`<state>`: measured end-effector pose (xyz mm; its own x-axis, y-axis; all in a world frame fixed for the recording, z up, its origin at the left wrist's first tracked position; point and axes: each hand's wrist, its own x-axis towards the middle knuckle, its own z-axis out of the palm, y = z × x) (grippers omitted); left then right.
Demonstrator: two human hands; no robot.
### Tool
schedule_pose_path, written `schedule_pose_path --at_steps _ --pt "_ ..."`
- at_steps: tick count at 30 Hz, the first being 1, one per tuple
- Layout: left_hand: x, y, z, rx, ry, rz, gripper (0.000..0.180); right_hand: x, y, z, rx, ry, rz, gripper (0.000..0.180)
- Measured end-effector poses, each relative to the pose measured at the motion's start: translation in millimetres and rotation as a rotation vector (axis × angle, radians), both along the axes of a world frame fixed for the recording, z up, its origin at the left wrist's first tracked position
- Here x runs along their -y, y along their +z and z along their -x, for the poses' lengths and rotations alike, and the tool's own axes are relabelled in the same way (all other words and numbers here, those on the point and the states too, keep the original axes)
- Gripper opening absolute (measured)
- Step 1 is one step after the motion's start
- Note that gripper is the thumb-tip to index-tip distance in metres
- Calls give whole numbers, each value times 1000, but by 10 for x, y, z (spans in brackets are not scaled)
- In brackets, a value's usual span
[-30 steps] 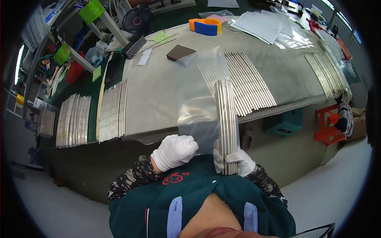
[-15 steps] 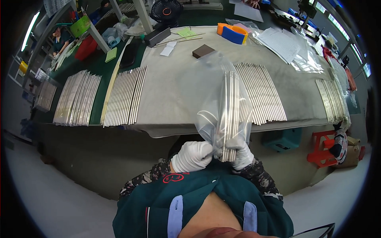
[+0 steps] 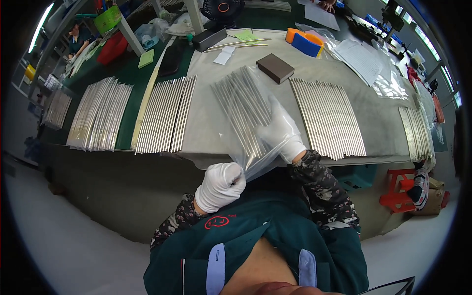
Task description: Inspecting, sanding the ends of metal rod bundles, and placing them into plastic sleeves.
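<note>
A clear plastic bag with a bundle of thin silver metal rods inside lies tilted across the table's front edge. My left hand, in a white glove, is closed in a fist on the bag's near end. My right hand, also gloved, grips the rods at the bundle's right side, thumb across them. Film seems to cover part of this hand; whether it is inside the bag I cannot tell. Loose rods lie in a row to the right and another row to the left.
A dark brown block sits behind the bag. Farther back are orange and blue tape rolls, papers and a black fan. Bagged rods lie at the left, more rods at the far right. A red stool stands below.
The bag of rods has swung left and away from me onto the table. My right hand has moved from the rods' near ends up along their side. My left hand has shifted slightly left.
</note>
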<state>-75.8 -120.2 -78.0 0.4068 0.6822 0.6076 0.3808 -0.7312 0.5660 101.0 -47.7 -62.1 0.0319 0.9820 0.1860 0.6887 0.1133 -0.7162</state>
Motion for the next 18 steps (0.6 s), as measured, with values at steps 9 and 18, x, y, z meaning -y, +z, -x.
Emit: schedule_pose_path --at_steps 9,18 --pt "174 -231 421 -89 11 111 21 582 -104 183 430 460 -245 68" --pt "-26 63 508 -317 -201 342 22 633 113 -135 63 806 -149 52"
